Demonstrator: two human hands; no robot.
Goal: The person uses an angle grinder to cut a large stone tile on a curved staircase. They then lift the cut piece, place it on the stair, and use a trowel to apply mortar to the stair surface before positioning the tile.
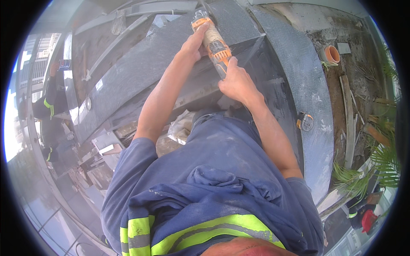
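An orange and grey angle grinder [215, 48], its body dusty and partly wrapped in pale tape, is held in both hands over grey stone slabs. My left hand [196, 42] is closed around its front part, near the head. Further back, my right hand [240, 83] grips the rear handle. The grinder's head [200, 18] points away from me, at the far edge of a slab [232, 21]; its disc cannot be made out. Below the tool a dark recess [260, 72] opens between the slabs.
A curved slab [314, 85] runs down the right, bearing a round orange-and-grey object [305, 121]. Beyond it are an orange pipe end [331, 54], wooden boards [348, 119] and palm leaves [386, 164]. Rubble [104, 149] lies left. A person [49, 102] stands far left; another [363, 215] is lower right.
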